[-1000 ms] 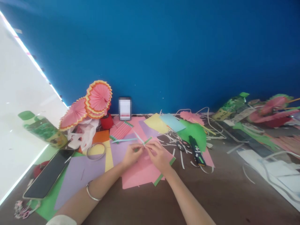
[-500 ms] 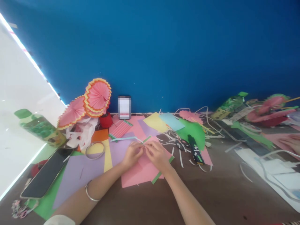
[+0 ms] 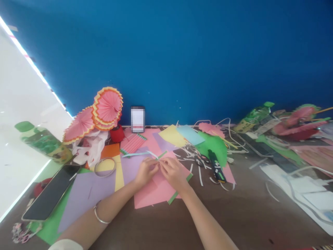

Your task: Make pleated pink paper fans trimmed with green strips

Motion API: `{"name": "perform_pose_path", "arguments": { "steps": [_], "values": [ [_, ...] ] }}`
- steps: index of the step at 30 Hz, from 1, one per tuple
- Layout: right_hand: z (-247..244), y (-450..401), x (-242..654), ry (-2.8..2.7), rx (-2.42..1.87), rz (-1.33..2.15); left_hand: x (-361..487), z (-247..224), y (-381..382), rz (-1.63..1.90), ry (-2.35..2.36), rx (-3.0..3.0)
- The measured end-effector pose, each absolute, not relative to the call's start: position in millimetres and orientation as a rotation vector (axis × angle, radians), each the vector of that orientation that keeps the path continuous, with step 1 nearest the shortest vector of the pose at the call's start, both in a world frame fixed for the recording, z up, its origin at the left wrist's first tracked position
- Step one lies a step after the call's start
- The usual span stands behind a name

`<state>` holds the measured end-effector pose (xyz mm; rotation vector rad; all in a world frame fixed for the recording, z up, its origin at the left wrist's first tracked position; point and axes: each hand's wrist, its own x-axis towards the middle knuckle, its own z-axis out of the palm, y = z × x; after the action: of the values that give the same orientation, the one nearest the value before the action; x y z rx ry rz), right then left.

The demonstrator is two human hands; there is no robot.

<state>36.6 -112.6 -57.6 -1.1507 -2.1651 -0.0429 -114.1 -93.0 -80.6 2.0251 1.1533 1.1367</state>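
Over pink paper (image 3: pixel 147 198) at the middle of the table, my left hand (image 3: pixel 147 171) and my right hand (image 3: pixel 172 171) meet, fingertips nearly touching. Both hands are closed in a pinch at the edge of a sheet with green strips (image 3: pixel 173 198). A pale strip (image 3: pixel 153 154) runs up and left from the fingertips; my left hand pinches near its end. What exactly lies between the fingertips is too small to tell. A pleated pink piece with green edges (image 3: pixel 134 143) lies just behind my left hand.
Pink paper fans (image 3: pixel 108 108), a bottle (image 3: pixel 43 142), a large phone (image 3: pixel 52 192) and a tape roll (image 3: pixel 105 167) are at left. Right are a black-handled cutter (image 3: pixel 216 166), paper scraps, green paper (image 3: pixel 214 147), white cables (image 3: pixel 299 173) and another bottle (image 3: pixel 256 116).
My hands stay in nearly the same place, with only slight finger movement. At the far right, another person's hand on the pink paper has shifted and is blurred.
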Motion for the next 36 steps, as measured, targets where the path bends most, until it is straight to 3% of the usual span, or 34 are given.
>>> {"name": "perform_pose_path", "arguments": {
  "steps": [13, 24, 32, 36],
  "values": [
    [-59, -109, 36, -1.950, -1.233, 0.122, -113, -77, -95, 1.196, 1.182, 1.949],
    [-56, -76, 79, -1.757, -1.382, 0.021, -122, -73, -90, 1.226, 0.761, 1.690],
    [-28, -39, 159, -1.854, -1.843, -0.272, -125, -78, -86, 1.261, 0.718, 1.647],
    [-7, -22, 202, -1.751, -2.273, -0.293, -124, -77, -88, 1.238, 0.706, 1.659]
  ]
}}
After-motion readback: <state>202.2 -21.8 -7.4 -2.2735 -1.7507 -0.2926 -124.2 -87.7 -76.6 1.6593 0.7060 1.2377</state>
